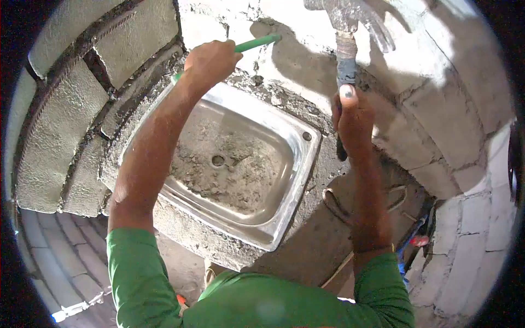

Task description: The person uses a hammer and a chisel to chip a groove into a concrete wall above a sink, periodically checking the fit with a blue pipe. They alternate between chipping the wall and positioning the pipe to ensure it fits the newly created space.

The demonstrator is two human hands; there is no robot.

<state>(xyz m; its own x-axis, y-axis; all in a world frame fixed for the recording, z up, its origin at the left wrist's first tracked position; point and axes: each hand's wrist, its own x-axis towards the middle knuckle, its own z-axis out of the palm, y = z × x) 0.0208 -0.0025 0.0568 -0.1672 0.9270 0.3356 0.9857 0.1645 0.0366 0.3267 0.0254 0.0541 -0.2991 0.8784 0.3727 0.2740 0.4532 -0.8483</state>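
Closest to us is the green shirt on our own chest, with both arms reaching out from it. The fingers of our left hand curl tightly around a green rod, gripping it partway along, probably so that its far end can stand free at the block wall; whether that tip touches the wall, we cannot tell. Our right fingers close around the dark handle of a hammer, with the thumb laid along it, likely for control; the low grip leaves the head and claw well clear of the hand. Between our forearms lies the steel sink, set into a rough cement tabletop that seems to bear its rim all round. Grey debris lies scattered in the basin around the drain, perhaps gathered there because it sits just below the wall.
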